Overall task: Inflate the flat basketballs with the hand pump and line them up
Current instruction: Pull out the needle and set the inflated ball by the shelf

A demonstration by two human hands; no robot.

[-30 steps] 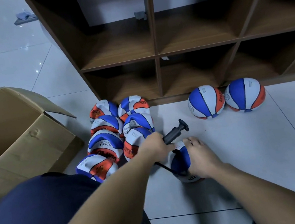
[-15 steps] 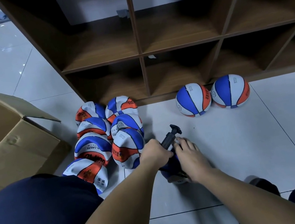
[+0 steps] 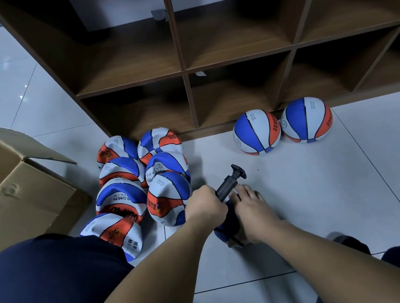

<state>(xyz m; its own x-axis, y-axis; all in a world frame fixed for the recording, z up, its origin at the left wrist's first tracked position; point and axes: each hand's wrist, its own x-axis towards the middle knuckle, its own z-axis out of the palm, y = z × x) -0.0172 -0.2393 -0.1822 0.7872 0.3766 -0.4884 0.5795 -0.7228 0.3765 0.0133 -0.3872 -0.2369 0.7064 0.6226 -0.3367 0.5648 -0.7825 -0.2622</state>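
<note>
Seen from above, a person crouches on a white tiled floor (image 3: 327, 185) in front of a brown wooden shelf (image 3: 183, 69). The left hand (image 3: 205, 205) is wrapped around the barrel of a black hand pump (image 3: 227, 186), its handle pointing up and away. The right hand (image 3: 252, 210) lies with fingers spread over a flat basketball (image 3: 223, 227), pressing it to the floor; the ball is mostly hidden between both hands.

A pile of flat balls (image 3: 144, 182) sits to the left beside an open cardboard box (image 3: 19, 187). Two inflated balls (image 3: 283, 128) stand side by side against the shelf's base.

To pump well, the ball likely needs holding firm so the needle stays straight in the valve, with strokes in line with the barrel.

Compared with half a second ago, the hands, pump and ball sit in much the same grip and place; only the view has shifted slightly.
</note>
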